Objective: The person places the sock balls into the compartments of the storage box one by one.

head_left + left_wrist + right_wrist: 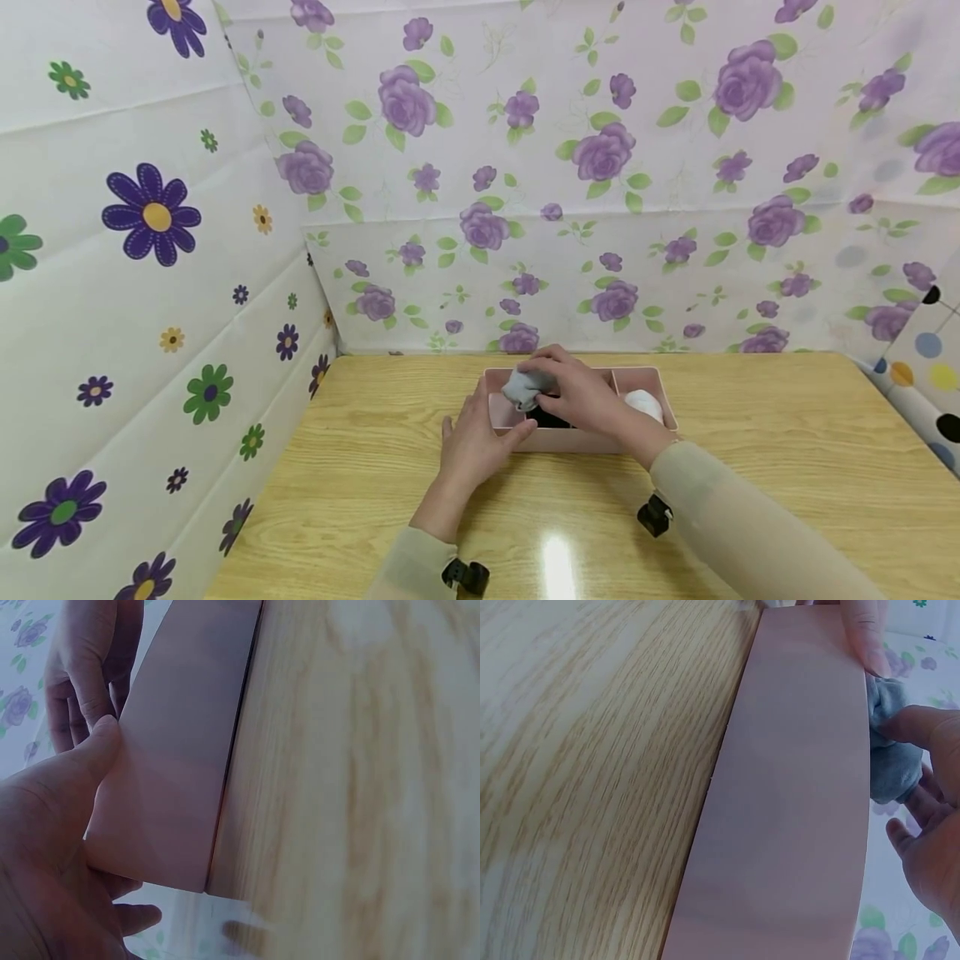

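Observation:
A pale pink divided box (573,442) stands on the table near the back wall. My right hand (581,392) pinches a grey cloth bundle (522,389) over the box's left part; in the right wrist view the bundle (896,765) shows between thumb and fingers, just beyond the box wall. At the box's left end, my left hand (476,437) grips the corner, thumb on the front rim and fingers along the outer side. A black item (550,417) lies in the compartment under the right hand. In the right-hand compartment sits a white cloth ball (643,404).
The wooden table (360,483) extends around the box. Behind it hangs a sheet with purple roses (487,225), and on the left another with daisies (157,217). A dotted cloth (926,350) borders the right side. Both wrists wear small black cameras.

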Demonstrator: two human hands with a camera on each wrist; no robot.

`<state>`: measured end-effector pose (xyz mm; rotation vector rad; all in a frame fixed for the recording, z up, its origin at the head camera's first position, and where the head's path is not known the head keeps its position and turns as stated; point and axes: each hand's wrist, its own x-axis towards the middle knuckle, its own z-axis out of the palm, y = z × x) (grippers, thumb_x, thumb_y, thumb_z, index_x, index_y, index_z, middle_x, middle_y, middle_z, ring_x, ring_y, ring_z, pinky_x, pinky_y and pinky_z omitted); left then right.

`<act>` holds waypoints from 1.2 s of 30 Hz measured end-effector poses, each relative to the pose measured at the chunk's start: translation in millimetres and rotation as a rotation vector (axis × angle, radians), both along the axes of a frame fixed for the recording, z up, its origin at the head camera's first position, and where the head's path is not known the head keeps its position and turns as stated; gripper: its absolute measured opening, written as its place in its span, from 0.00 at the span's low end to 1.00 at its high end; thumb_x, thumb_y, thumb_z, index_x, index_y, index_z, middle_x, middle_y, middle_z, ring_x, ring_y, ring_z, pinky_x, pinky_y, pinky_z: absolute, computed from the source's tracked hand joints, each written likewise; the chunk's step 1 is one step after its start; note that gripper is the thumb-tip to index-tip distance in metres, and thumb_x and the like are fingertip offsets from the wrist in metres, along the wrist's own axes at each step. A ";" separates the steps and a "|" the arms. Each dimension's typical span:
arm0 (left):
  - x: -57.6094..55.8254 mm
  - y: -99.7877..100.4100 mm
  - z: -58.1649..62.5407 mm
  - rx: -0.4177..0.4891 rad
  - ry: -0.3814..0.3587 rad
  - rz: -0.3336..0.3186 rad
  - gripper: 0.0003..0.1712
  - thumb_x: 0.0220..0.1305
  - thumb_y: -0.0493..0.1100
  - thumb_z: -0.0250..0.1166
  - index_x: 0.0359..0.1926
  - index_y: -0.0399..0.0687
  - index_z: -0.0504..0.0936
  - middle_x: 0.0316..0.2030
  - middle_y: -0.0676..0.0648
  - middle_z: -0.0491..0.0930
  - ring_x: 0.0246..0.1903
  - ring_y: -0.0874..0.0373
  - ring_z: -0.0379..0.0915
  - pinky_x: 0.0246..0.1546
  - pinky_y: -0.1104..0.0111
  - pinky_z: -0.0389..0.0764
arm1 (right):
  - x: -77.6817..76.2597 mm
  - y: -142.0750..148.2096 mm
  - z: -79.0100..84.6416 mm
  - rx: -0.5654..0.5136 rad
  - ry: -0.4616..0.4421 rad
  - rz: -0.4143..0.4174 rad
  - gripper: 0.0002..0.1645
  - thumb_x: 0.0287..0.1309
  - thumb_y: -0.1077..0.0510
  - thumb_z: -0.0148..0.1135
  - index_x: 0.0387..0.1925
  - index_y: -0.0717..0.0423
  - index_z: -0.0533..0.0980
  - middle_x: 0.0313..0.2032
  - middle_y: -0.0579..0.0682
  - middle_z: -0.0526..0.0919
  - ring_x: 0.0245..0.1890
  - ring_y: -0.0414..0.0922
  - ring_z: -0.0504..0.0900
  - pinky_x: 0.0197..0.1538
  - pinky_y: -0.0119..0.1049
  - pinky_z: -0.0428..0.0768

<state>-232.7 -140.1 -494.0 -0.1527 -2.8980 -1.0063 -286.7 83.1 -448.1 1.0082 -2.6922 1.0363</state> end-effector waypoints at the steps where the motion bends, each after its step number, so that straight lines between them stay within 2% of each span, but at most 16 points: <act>1: 0.1 -0.6 0.3 0.007 0.000 -0.006 0.69 0.69 0.81 0.65 0.91 0.50 0.45 0.83 0.39 0.63 0.83 0.39 0.57 0.78 0.25 0.45 | -0.6 -0.4 0.3 0.004 -0.001 0.007 0.35 0.73 0.66 0.72 0.77 0.52 0.76 0.71 0.57 0.74 0.59 0.55 0.84 0.54 0.46 0.89; 5: -0.1 -2.1 0.9 0.019 -0.001 -0.020 0.68 0.69 0.80 0.65 0.91 0.50 0.44 0.83 0.39 0.62 0.83 0.38 0.56 0.78 0.25 0.44 | -2.9 -3.1 0.8 0.023 -0.009 0.021 0.42 0.73 0.65 0.73 0.83 0.51 0.69 0.75 0.60 0.74 0.66 0.58 0.80 0.60 0.53 0.86; 10: 0.2 -2.2 0.9 0.017 -0.002 -0.028 0.69 0.69 0.81 0.65 0.91 0.49 0.45 0.84 0.39 0.61 0.83 0.38 0.54 0.77 0.25 0.45 | -5.4 -4.8 -1.0 0.016 0.009 0.038 0.46 0.73 0.66 0.72 0.86 0.51 0.64 0.81 0.62 0.67 0.78 0.64 0.69 0.67 0.58 0.82; 14: 0.9 -1.8 1.8 0.021 0.001 -0.026 0.69 0.68 0.81 0.65 0.91 0.48 0.46 0.84 0.40 0.61 0.83 0.37 0.55 0.77 0.24 0.45 | -5.4 -4.6 -1.7 -0.019 0.071 0.004 0.43 0.71 0.65 0.75 0.83 0.52 0.69 0.79 0.62 0.67 0.74 0.62 0.73 0.65 0.58 0.83; 18: 0.9 -2.1 2.4 0.027 0.005 -0.023 0.69 0.68 0.80 0.66 0.91 0.48 0.47 0.84 0.39 0.62 0.83 0.38 0.56 0.76 0.24 0.46 | -4.6 -4.5 -1.2 -0.024 0.122 -0.052 0.32 0.68 0.61 0.79 0.70 0.56 0.80 0.70 0.60 0.74 0.66 0.60 0.79 0.65 0.57 0.84; 21: 0.4 -3.0 2.4 0.026 0.009 -0.026 0.68 0.68 0.80 0.67 0.91 0.50 0.46 0.83 0.40 0.63 0.82 0.38 0.57 0.76 0.24 0.46 | -4.6 -4.9 -0.4 0.000 0.130 -0.050 0.26 0.69 0.60 0.79 0.66 0.56 0.83 0.66 0.58 0.79 0.65 0.60 0.79 0.67 0.58 0.82; 28: -1.5 -3.2 -1.3 0.024 0.021 -0.041 0.67 0.69 0.79 0.66 0.91 0.53 0.46 0.83 0.42 0.64 0.82 0.39 0.59 0.75 0.22 0.47 | -1.3 -0.2 1.5 0.017 0.096 -0.008 0.27 0.70 0.62 0.77 0.68 0.56 0.83 0.69 0.58 0.82 0.71 0.62 0.77 0.71 0.62 0.78; 36: -1.9 -3.1 0.3 0.022 0.000 -0.023 0.68 0.69 0.79 0.67 0.91 0.49 0.46 0.83 0.38 0.64 0.82 0.38 0.59 0.76 0.24 0.47 | -0.2 9.3 0.6 0.047 0.105 -0.048 0.29 0.72 0.58 0.76 0.71 0.52 0.81 0.72 0.56 0.80 0.73 0.62 0.76 0.72 0.63 0.76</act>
